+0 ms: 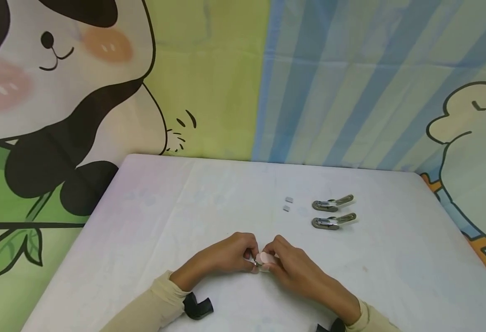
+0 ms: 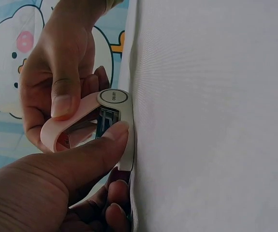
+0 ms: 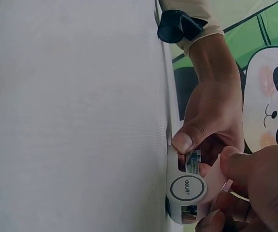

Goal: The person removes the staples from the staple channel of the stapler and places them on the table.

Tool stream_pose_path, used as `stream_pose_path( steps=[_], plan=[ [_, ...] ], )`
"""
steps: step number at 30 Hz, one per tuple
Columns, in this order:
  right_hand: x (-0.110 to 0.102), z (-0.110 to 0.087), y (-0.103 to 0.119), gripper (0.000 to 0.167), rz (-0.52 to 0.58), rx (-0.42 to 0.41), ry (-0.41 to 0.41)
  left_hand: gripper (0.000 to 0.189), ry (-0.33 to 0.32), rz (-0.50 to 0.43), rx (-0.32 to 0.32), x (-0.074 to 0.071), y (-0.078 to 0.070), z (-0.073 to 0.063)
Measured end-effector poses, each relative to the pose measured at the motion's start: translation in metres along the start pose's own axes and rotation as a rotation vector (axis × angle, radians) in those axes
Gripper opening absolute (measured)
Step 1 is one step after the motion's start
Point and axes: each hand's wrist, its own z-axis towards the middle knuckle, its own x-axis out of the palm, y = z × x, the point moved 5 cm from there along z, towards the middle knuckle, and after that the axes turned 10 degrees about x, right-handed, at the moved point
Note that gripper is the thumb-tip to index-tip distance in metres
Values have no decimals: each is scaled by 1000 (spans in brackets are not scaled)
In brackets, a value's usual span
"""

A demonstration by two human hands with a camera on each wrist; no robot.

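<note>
Both hands meet over the front middle of the table at a small mini stapler (image 1: 266, 258) with a white body and a pink lever. My left hand (image 1: 236, 251) grips one end of the white body (image 2: 125, 154), its thumb lying along the side. The pink lever (image 2: 51, 133) stands raised, and my right hand (image 1: 294, 267) pinches it between thumb and fingers. A metal magazine (image 3: 193, 162) shows between lever and body. On the stapler's side is a round badge (image 3: 188, 188). In the wrist views the body stands close against the white table cover.
Two grey mini staplers (image 1: 327, 223) with levers raised lie at the right of the white table (image 1: 209, 203). Left of them are two small grey staple strips (image 1: 289, 199). A cartoon-printed curtain (image 1: 209, 78) hangs behind the table's far edge. A black wrist mount (image 1: 198, 307) sits by the left sleeve.
</note>
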Motion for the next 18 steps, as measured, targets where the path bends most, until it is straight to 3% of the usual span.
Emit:
stream_pose_path(
  steps=[9,18],
  plan=[
    [0,0,4,26,-44,-62,13,21,18,-4,-33,-1,2,-3],
    [-22,0,-2,23,80,117,128,20,27,-42,-60,1,-1,-2]
  ],
)
